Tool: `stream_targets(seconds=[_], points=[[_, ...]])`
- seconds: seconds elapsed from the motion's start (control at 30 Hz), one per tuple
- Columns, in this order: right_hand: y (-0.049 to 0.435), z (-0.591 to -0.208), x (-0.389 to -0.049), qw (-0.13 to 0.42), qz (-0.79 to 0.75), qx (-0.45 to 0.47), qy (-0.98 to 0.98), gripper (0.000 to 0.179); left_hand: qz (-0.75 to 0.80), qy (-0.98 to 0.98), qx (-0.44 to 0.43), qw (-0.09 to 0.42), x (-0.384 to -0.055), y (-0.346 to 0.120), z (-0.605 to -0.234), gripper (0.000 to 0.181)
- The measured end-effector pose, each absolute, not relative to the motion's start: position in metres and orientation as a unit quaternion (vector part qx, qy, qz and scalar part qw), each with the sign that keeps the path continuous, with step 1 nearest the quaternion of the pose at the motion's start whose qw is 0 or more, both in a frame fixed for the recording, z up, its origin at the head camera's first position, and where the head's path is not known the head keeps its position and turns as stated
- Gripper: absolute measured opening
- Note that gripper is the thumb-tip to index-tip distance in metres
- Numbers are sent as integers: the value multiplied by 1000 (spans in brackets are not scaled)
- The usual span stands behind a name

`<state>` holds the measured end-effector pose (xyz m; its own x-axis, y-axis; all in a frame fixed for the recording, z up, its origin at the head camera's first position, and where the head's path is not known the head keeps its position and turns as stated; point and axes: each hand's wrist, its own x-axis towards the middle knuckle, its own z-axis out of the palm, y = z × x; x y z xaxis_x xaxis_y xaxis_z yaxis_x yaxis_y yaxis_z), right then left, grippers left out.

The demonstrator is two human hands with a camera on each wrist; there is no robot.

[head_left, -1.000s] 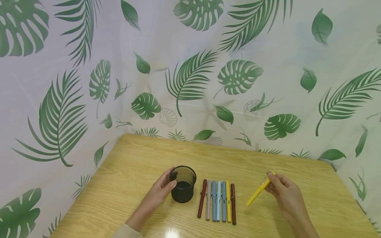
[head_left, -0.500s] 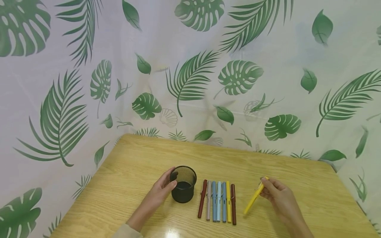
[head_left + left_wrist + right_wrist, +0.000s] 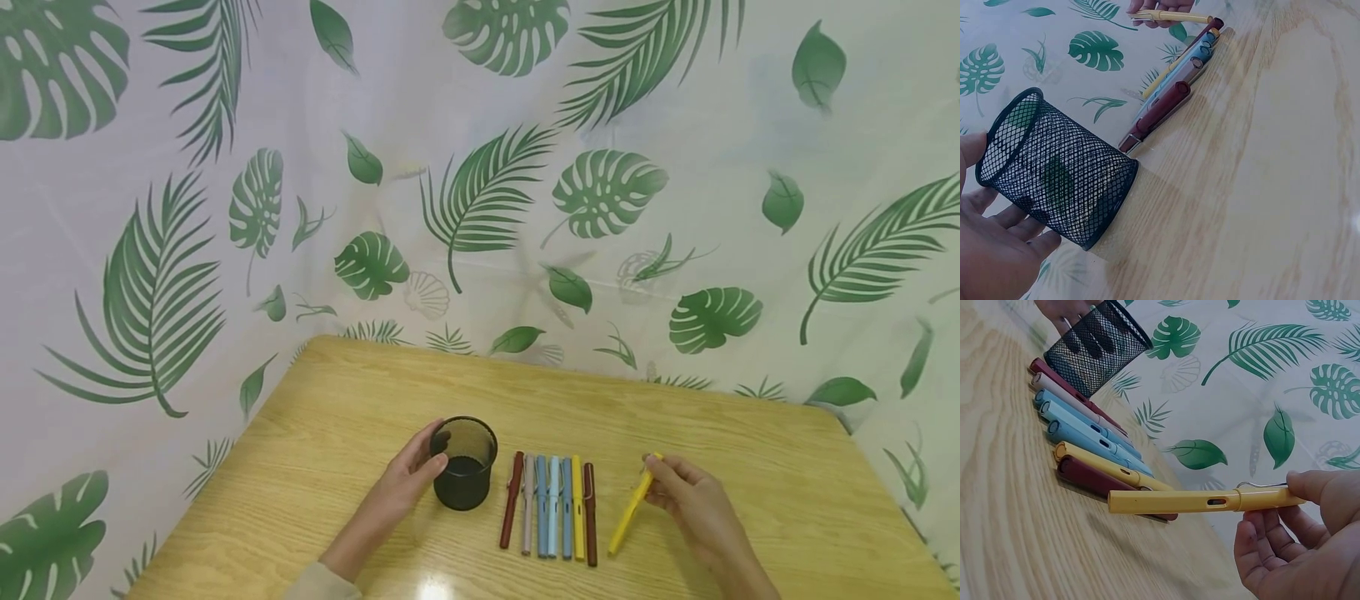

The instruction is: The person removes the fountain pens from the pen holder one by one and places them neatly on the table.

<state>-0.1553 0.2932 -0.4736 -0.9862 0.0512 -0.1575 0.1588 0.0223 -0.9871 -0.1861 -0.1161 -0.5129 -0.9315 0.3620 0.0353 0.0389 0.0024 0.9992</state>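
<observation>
My left hand [image 3: 405, 483] holds a black mesh pen cup [image 3: 463, 483] around its left side, thumb at the rim; the cup stands upright on the table with nothing inside. With thumb and fingers my right hand [image 3: 693, 508] pinches a yellow pen [image 3: 1197, 501] near its clip end. That pen slants, its lower end close to the tabletop. Between the hands lies a row of pens side by side: a dark red pen [image 3: 512, 500], a greyish-pink pen [image 3: 528, 508], several blue pens [image 3: 553, 508], another yellow pen [image 3: 577, 508] and a second dark red pen [image 3: 590, 517].
A wooden table [image 3: 375, 383] spans the lower view. Behind it and to the left hangs a white sheet [image 3: 510, 108] printed with green leaves. The table's right edge slopes down toward the lower right corner.
My right hand has moved left and a little down with the yellow pen, bringing it nearer the row and tilting it steeper. The left hand and pen cup stay put.
</observation>
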Motion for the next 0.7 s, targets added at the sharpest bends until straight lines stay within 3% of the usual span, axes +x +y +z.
stream_targets(seconds=[0.4, 0.7], points=[[284, -477, -159, 62, -656, 108, 744, 36, 697, 692, 147, 120, -187, -116, -512, 67], [276, -480, -161, 50, -611, 109, 783, 47, 694, 695, 145, 121, -187, -115, -512, 67]])
